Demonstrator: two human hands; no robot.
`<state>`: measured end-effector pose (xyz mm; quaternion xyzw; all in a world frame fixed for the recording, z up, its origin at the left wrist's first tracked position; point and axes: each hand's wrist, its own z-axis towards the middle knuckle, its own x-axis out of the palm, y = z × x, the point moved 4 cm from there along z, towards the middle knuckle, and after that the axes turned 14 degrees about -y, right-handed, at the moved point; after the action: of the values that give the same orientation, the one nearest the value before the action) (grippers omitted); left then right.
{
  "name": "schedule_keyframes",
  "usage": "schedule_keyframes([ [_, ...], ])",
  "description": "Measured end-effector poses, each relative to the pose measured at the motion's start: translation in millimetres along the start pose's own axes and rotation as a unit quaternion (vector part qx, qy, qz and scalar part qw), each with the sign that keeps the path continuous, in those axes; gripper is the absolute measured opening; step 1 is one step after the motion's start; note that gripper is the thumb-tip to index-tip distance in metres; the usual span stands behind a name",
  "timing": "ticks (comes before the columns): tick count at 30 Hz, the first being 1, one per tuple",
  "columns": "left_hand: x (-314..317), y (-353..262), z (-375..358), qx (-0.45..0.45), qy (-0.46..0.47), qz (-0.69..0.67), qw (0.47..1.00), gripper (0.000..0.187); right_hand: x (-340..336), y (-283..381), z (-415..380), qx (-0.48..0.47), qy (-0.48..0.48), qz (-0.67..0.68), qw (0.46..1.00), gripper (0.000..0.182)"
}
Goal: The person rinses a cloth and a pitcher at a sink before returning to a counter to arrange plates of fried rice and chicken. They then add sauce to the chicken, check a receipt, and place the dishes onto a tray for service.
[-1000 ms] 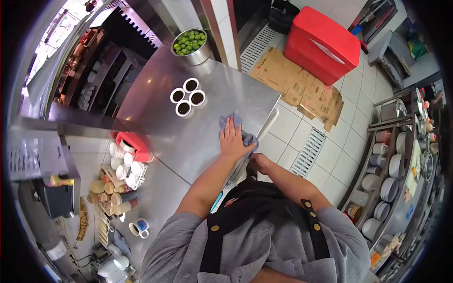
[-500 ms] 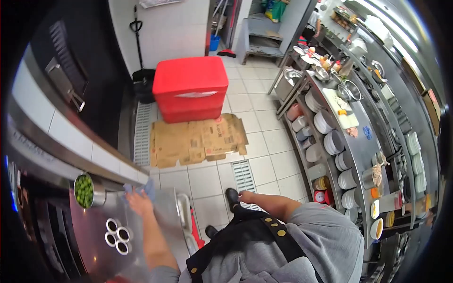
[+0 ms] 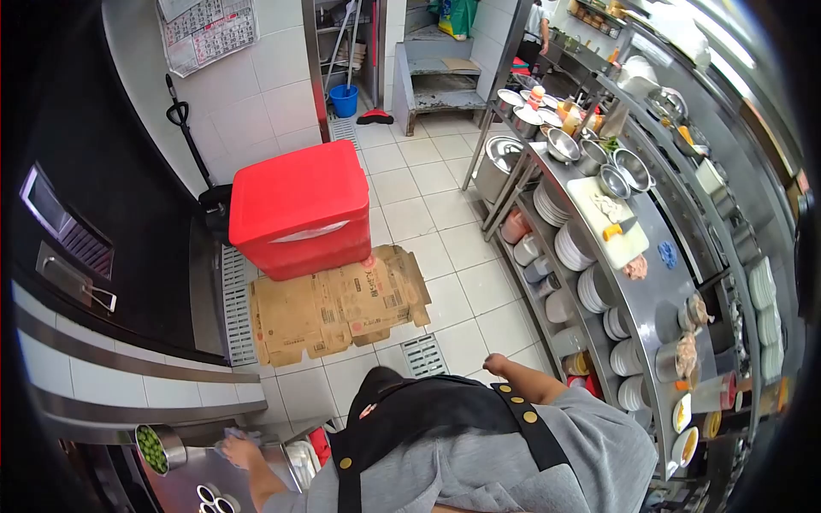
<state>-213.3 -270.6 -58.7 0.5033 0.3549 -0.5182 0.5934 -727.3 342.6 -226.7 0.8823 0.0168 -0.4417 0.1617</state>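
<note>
At the lower left, my left hand (image 3: 241, 450) presses a bluish-grey cloth (image 3: 229, 434) on a steel counter (image 3: 184, 487). Left of it stands a metal pot (image 3: 161, 449) of small green items. Several small white cups (image 3: 214, 500) sit on the counter below the hand, partly cut off. My right hand (image 3: 494, 364) hangs over the tiled floor right of the centre, its fingers curled in, touching nothing visible; whether it holds something small cannot be made out.
A red cooler (image 3: 299, 209) stands beside flattened cardboard (image 3: 342, 308) on the floor. Along the right runs a steel table (image 3: 654, 291) with bowls, a cutting board (image 3: 611, 222) with a knife, and stacked plates beneath. A person (image 3: 539, 30) stands far back.
The view has tilted up and shifted, so the counter sits lower in the picture and a wall calendar shows. My left hand remains on the cloth, near the counter's wall edge.
</note>
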Motion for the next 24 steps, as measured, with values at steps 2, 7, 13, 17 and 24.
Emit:
schedule_keyframes([
  [2, -34.3, -49.9, -8.9, 0.066, 0.136, 0.041, 0.988, 0.052, -11.9, 5.8, 23.2, -0.006, 0.057, -0.032, 0.998, 0.043],
  [7, 22.3, -172.0, -55.4, 0.207, 0.426, -0.032, 0.88, 0.084, -50.5, 31.3, 108.6, -0.062, 0.011, -0.039, 0.997, 0.041],
  [13, 112.5, -391.2, -21.4, 0.326, 0.429, -0.189, 0.821, 0.078, -126.3, 65.9, 217.3, 0.062, -0.006, 0.149, 0.987, 0.047],
  [17, 22.2, -584.5, 83.6, -0.066, 0.441, -0.55, 0.706, 0.055, -211.4, 82.2, 292.6, 0.0, -0.046, 0.146, 0.988, 0.037],
  [24, -198.2, -888.6, 208.7, -0.082, 0.566, -0.699, 0.43, 0.066, -288.5, 56.6, 374.9, 0.213, -0.215, 0.353, 0.885, 0.032],
])
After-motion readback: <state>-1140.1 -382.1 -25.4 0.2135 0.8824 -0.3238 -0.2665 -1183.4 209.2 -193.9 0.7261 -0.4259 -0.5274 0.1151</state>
